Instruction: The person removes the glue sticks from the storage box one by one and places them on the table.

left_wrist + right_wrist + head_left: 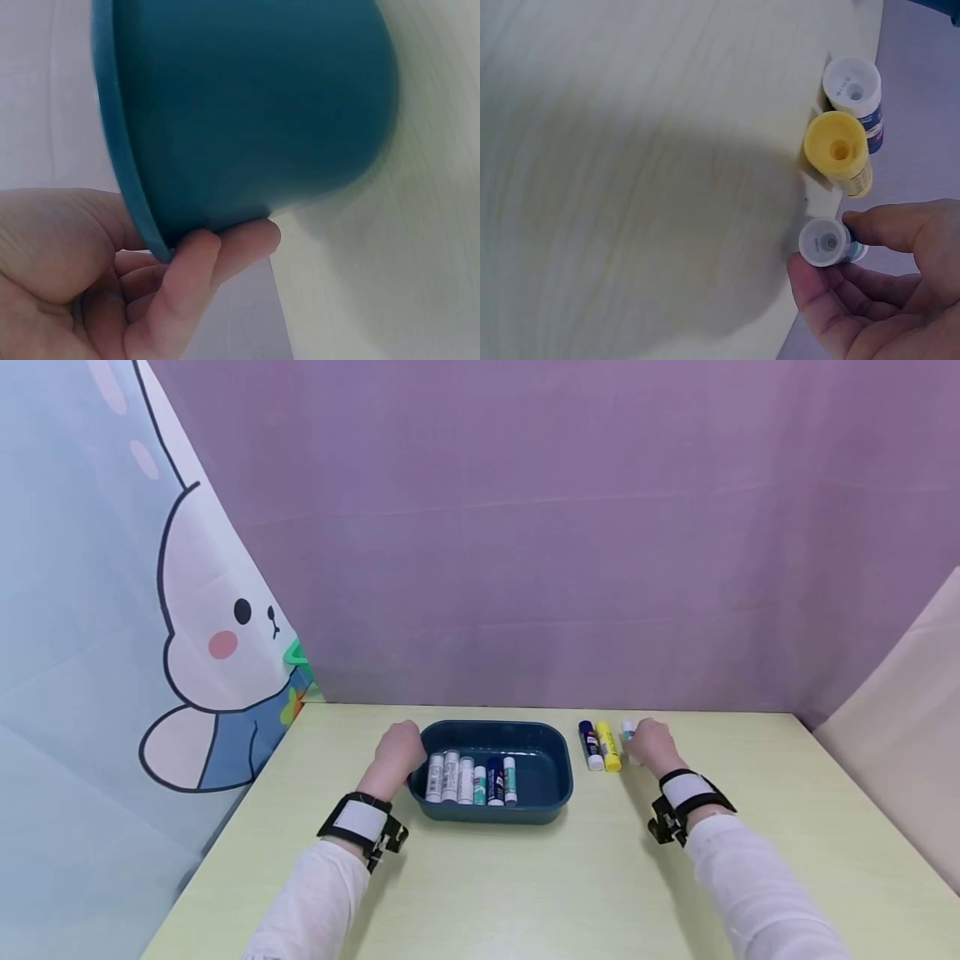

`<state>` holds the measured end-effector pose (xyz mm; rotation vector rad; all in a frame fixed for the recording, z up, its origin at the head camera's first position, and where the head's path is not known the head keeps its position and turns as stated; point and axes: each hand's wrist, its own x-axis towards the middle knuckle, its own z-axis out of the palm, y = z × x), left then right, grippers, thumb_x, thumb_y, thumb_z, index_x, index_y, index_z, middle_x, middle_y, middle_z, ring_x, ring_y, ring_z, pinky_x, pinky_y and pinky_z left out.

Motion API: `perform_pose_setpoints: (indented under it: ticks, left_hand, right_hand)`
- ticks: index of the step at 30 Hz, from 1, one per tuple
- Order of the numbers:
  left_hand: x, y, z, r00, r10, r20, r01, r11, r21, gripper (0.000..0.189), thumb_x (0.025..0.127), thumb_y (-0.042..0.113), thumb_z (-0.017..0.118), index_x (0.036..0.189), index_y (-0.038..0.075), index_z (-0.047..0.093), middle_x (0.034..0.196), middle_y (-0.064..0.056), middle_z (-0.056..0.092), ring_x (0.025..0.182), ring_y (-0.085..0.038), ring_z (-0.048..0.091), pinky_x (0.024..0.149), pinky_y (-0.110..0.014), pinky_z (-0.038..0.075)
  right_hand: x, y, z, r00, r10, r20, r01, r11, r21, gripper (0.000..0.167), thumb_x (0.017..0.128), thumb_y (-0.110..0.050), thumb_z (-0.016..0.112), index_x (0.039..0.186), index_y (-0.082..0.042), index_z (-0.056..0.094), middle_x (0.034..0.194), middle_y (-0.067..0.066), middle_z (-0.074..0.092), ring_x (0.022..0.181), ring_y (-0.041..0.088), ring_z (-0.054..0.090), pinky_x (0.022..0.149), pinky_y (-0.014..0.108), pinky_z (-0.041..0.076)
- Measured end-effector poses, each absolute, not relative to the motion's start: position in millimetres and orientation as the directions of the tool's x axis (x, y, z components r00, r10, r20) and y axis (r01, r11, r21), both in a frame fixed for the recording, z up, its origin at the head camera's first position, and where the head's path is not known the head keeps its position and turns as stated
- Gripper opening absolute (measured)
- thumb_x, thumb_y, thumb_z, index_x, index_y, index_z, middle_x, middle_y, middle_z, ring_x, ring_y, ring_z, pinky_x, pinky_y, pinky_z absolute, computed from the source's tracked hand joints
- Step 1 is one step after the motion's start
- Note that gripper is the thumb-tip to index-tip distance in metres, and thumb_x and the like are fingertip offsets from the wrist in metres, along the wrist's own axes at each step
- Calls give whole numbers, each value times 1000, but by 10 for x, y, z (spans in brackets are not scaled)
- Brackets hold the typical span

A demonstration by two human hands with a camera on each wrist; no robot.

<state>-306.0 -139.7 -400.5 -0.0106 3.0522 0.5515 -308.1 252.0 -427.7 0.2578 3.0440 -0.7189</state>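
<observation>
My left hand [401, 747] grips the left rim of a dark blue plastic tray [491, 812], the fingertips against its outer wall in the left wrist view. Inside the tray several glue sticks lie side by side, among them a dark blue one [496, 781] and a white one [450, 777]. On the right, my right hand [654, 747] pinches a white and teal glue stick [823, 242] between thumb and fingers, low over the table. Just left of it lie a yellow glue stick [608, 747] and a navy one with a white end [590, 746], close together.
The pale wooden table [480, 893] reaches back to a purple cloth [555, 543]. A light blue cloth with a cartoon figure [225, 668] hangs on the left, and a cream cloth [907, 718] on the right.
</observation>
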Motion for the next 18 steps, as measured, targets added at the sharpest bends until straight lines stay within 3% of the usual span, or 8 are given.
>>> perform_pose_setpoints:
  ticks: [18]
  left_hand:
    - [-3071,-1379,-3988,-998,-24,-52,-41,936,350,12,83,-1,57,92,-6,63,89,-23,65,47,-24,59,37,-30,49]
  right_hand:
    - [-3119,2531,-4395,-981,173,-87,193,901,-389,25,86,-8,56,95,15,57,84,25,61,65,25,57,53,31,50]
